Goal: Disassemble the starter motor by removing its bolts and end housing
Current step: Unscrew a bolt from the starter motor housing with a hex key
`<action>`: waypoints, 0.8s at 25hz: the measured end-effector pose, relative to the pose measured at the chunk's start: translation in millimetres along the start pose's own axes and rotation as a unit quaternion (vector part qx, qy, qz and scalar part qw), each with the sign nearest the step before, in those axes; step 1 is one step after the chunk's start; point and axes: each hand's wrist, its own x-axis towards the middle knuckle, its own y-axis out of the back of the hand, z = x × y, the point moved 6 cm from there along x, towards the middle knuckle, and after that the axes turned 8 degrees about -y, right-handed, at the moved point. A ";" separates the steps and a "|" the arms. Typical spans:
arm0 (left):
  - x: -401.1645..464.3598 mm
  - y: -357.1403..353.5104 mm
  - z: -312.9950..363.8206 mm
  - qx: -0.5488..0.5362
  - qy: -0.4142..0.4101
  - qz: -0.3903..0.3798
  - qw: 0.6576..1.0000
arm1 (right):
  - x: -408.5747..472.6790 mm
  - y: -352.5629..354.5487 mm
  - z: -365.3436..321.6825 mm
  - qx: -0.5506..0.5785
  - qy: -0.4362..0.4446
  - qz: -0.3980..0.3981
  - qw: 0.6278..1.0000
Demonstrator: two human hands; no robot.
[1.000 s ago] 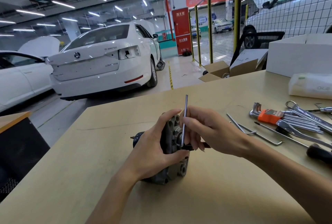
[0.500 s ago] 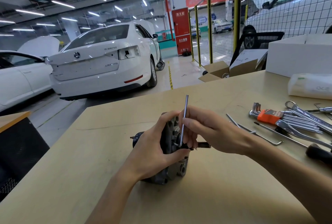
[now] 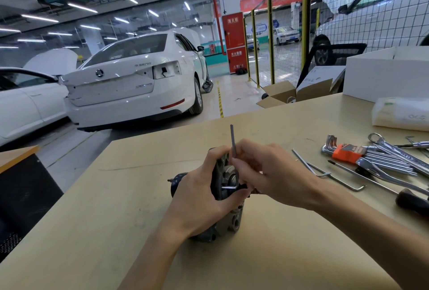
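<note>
1. The motor (image 3: pixel 224 208) stands on the table (image 3: pixel 116 231), about midway across it and well back from the near edge. Bare tabletop lies open to its left and in front.
2. The left hand (image 3: pixel 197 199) is wrapped around the motor's body from the left, thumb across the grey end housing (image 3: pixel 220 173).
3. The right hand (image 3: pixel 269 173) pinches the long arm of a hex key (image 3: pixel 234 150), which stands almost upright. The key's short arm points left into the housing face, by the left thumb.
4. To the right, apart from the hands, lie loose tools: two long bent rods (image 3: pixel 325 173), a key set (image 3: pixel 348 152) in an orange holder, wrenches (image 3: pixel 394 152), and a black handle (image 3: pixel 413 201) near the right edge.
5. At the table's far right are a white box (image 3: pixel 383 76) and a white packet (image 3: pixel 399 113).
6. On the floor past the far edge sits an open carton (image 3: pixel 290 94); what it holds cannot be made out.
7. Beyond are a white car (image 3: pixel 139 85), a red cabinet (image 3: pixel 233 41) and a yellow-posted mesh fence (image 3: pixel 287 34).
</note>
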 end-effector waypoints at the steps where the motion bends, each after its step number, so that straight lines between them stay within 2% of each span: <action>1: 0.5 -0.6 0.9 0.007 0.006 0.004 1.000 | -0.3 0.6 -3.3 -0.036 0.021 0.019 0.999; 5: 0.0 -2.5 1.5 0.039 0.031 0.017 0.999 | -3.6 -0.2 -16.1 -0.092 0.081 0.052 0.991; 9: -3.0 -4.2 -10.7 0.063 0.127 0.001 0.990 | -3.2 -4.6 -27.7 -0.134 0.110 0.066 0.983; 15: 7.0 -9.7 -11.1 0.105 0.191 -0.047 0.975 | -1.4 -0.1 -27.6 -0.151 0.099 0.090 0.979; 20: 20.5 -18.4 -17.4 0.188 0.226 -0.110 0.950 | 5.4 1.0 -8.5 -0.137 0.071 0.084 0.984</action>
